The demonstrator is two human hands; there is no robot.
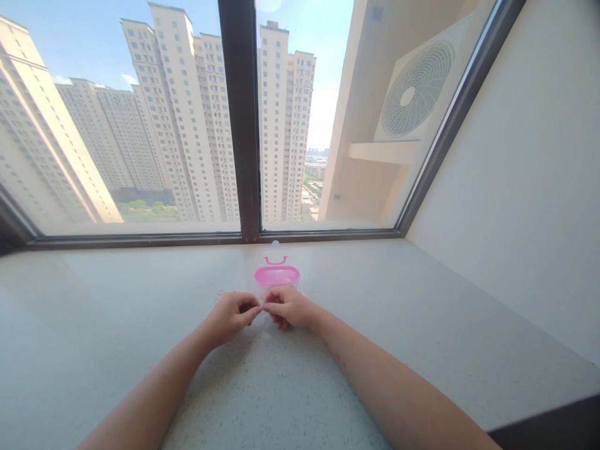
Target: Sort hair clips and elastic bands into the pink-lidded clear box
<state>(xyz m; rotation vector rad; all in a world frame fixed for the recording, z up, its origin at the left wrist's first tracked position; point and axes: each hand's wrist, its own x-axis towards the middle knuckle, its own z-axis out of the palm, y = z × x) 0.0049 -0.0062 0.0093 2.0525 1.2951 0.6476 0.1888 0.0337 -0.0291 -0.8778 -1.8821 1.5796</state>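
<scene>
Beyond right hand (289,307), pink-rimmed container (277,268)

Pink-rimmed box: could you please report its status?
Left hand, right hand: fingertips together, contents unclear. Pink-rimmed box open; right hand partly blocking view.

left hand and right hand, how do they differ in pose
The left hand sits left of the pink-rimmed container; the right hand is in front of it. The left hand shows a hollow above its thumb; the right hand shows fingers curled below its thumb. Both are bare, their tips close together.
</scene>
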